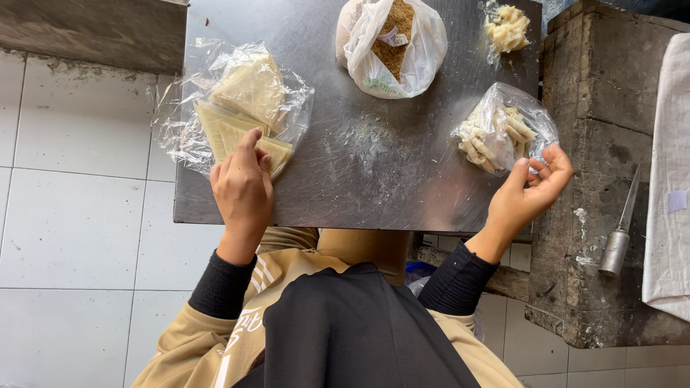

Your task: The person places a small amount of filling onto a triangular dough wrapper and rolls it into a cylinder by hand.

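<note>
A stack of pale triangular pastry wrappers (244,118) lies on clear plastic at the left of a steel table (359,165). My left hand (243,190) rests on the near edge of that stack, fingertips on the top sheet. My right hand (533,190) hovers palm-up at the table's right edge, fingers curled loosely and holding nothing. It sits just below a clear bag of rolled pastry pieces (499,133).
A white plastic bag of brown crumbly filling (392,47) stands at the back centre. A lump of pale dough (507,29) lies at the back right. A knife with a metal handle (622,230) rests on the concrete ledge to the right, beside a white cloth (672,179).
</note>
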